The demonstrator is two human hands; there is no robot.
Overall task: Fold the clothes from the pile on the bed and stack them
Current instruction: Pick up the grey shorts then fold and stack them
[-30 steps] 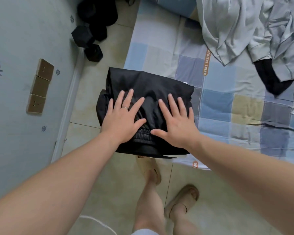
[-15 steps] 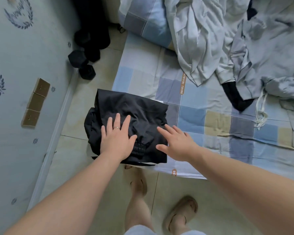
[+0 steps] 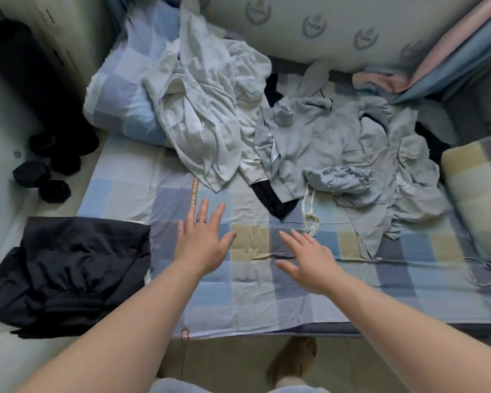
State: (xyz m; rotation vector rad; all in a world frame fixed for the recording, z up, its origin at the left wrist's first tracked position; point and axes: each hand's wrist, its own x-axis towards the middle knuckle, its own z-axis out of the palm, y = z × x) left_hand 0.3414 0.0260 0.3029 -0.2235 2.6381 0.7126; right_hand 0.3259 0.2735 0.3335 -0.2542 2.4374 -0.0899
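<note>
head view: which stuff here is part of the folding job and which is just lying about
Job:
- folded black garment
- white shirt
- grey clothes heap
- black piece poking out beneath
- left hand and right hand, both empty

Lying about:
- dumbbells on the floor
- checked pillow
- folded blanket
- sandal

I saw the folded black garment (image 3: pixel 77 268) lying flat at the bed's (image 3: pixel 267 293) near left corner, overhanging the left edge. The unfolded pile (image 3: pixel 267 131), white shirt (image 3: pixel 204 123) and grey hoodie (image 3: pixel 337 143), sprawled crumpled toward the far edge.
</note>
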